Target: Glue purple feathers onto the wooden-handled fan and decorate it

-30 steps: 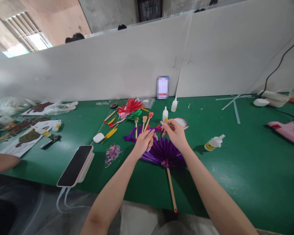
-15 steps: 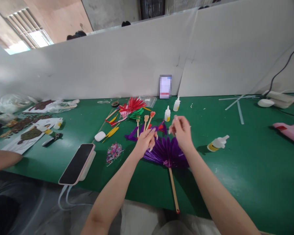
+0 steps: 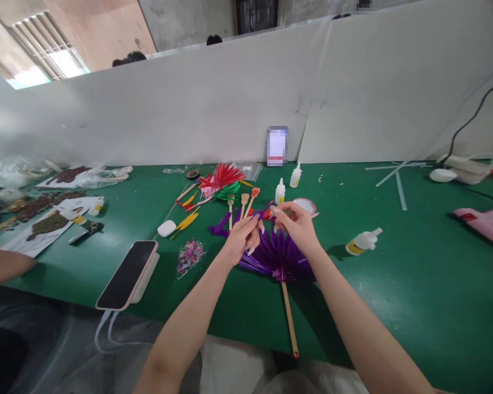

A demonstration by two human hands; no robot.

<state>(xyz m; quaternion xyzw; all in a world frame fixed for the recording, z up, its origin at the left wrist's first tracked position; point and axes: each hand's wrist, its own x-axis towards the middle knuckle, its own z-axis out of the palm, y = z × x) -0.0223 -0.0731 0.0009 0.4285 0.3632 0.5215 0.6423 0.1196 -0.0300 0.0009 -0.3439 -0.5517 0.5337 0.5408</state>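
One thin purple strip above the green worktop | my left hand: fingers pinched together on it | my right hand: fingertips close together by its other end, gripping or not I cannot tell | purple fan: spread on the worktop, partly hidden by my hands, wooden handle toward me

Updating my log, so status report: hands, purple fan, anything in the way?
Left hand holding purple strip; right hand at its end, grip unclear. Purple fan below hands, handle toward wearer. White bottle just beyond, nothing evidently blocking.
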